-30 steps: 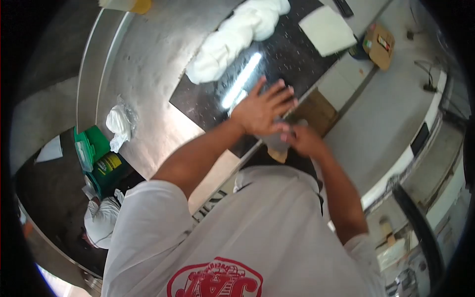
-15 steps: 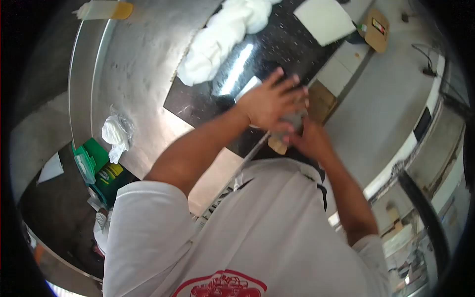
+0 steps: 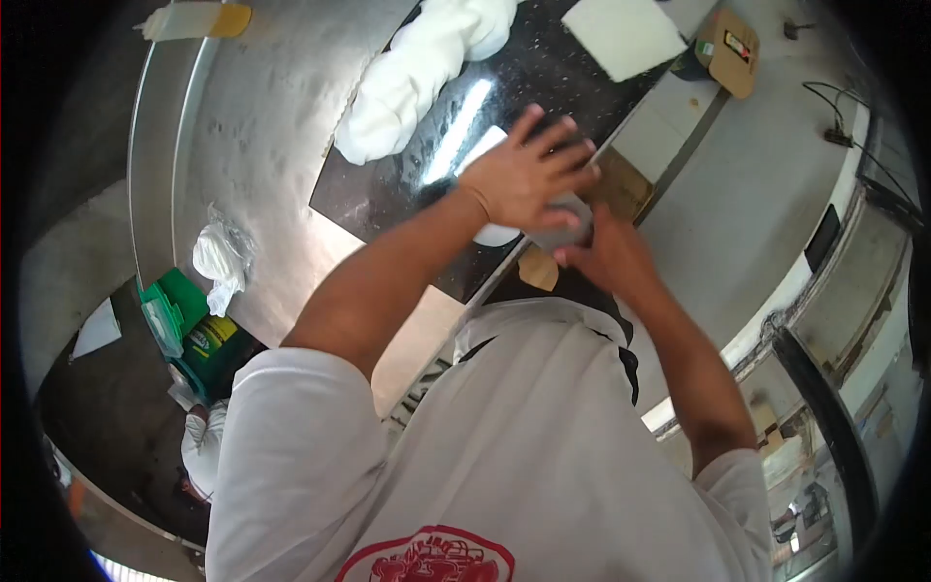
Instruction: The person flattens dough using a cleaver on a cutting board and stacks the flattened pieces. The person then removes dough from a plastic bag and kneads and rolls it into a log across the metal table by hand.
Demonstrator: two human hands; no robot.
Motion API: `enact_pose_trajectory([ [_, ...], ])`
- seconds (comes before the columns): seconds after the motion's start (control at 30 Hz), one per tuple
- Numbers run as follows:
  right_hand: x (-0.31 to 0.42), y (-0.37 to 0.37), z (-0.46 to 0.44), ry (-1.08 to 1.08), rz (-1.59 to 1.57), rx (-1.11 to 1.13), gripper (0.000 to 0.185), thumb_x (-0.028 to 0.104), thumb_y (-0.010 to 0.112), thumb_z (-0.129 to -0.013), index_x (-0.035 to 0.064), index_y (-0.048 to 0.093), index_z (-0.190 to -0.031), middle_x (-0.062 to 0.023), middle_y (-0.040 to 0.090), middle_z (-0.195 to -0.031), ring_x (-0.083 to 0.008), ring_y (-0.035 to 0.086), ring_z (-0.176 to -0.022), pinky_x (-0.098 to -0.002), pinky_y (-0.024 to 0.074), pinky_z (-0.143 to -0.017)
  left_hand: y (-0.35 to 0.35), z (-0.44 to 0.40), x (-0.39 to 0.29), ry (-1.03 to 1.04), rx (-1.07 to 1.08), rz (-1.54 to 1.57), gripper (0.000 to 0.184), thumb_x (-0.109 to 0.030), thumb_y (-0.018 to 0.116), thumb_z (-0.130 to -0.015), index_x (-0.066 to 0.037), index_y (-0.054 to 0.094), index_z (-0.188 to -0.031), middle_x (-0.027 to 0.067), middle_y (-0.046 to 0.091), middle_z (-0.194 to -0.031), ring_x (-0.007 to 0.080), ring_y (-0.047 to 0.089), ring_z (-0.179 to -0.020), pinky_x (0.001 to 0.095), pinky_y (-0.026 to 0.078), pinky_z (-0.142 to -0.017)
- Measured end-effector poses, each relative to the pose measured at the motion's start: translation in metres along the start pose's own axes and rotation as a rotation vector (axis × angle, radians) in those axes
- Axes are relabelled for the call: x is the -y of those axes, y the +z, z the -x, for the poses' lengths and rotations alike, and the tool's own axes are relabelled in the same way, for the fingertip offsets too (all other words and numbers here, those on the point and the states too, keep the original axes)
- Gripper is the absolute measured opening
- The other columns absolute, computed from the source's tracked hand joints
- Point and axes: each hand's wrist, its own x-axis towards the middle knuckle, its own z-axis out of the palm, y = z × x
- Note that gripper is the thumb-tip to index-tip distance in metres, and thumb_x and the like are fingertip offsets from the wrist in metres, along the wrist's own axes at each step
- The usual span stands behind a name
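My left hand (image 3: 531,177) is palm down with its fingers spread, over the front edge of a black board (image 3: 349,199). White material (image 3: 497,234) shows on the board beneath my left wrist. My right hand (image 3: 614,250) is closed round one side of a blurred grey object (image 3: 564,225), whose exact kind I cannot make out. The left thumb side is close to that object; contact is unclear. A tan piece (image 3: 538,270) shows just below it. Farther up the board lies a row of soft white lumps (image 3: 398,95), near a pale square sheet (image 3: 624,37).
A steel counter (image 3: 276,107) holds a white plastic-wrapped bundle (image 3: 218,257) and a bottle with yellow contents (image 3: 197,21). Green containers (image 3: 179,299) stand at the left, near another person's white sleeve (image 3: 206,454). A cardboard box (image 3: 729,56) is at the upper right.
My left hand has shifted slightly upward, its fingers still spread. The grey object and my right hand stay close beside it. The view has shifted a little.
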Motion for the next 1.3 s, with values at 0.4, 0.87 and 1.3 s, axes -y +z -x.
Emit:
enact_pose_trajectory([
  [0.4,-0.034,0.035,0.01,-0.071,-0.104,-0.031,0.076,0.038,0.083,-0.077,-0.001,0.047,-0.132,-0.0271,0.07,-0.104,-0.0454,0.068,-0.097,-0.0507,0.0538,-0.085,0.02,0.009,-0.033,0.017,0.0,0.115,0.07,-0.068,0.055,-0.087,-0.025,0.056,-0.141,0.006,0.047,-0.152,0.035,0.031,-0.149,0.065,0.017,-0.119],
  [0.87,-0.052,0.053,0.001,-0.224,-0.097,-0.141,0.068,0.04,0.082,-0.075,-0.004,0.056,-0.12,-0.0282,0.069,-0.101,-0.0492,0.067,-0.098,-0.0522,0.0527,-0.087,0.018,0.01,-0.033,-0.028,0.048,0.081,0.075,-0.074,0.048,-0.089,-0.025,0.052,-0.146,0.008,0.044,-0.155,0.0361,0.028,-0.15,0.0635,0.017,-0.12],
  [1.3,-0.003,-0.015,-0.017,-0.075,-0.17,-0.421,0.054,0.028,0.076,-0.085,-0.0011,0.053,-0.124,-0.0283,0.068,-0.114,-0.0469,0.064,-0.108,-0.0507,0.0508,-0.094,-0.049,-0.017,0.035,-0.291,-0.584,0.019,0.058,-0.032,0.072,-0.085,-0.01,0.055,-0.136,0.0183,0.059,-0.13,0.0383,0.055,-0.122,0.0503,0.044,-0.103],
])
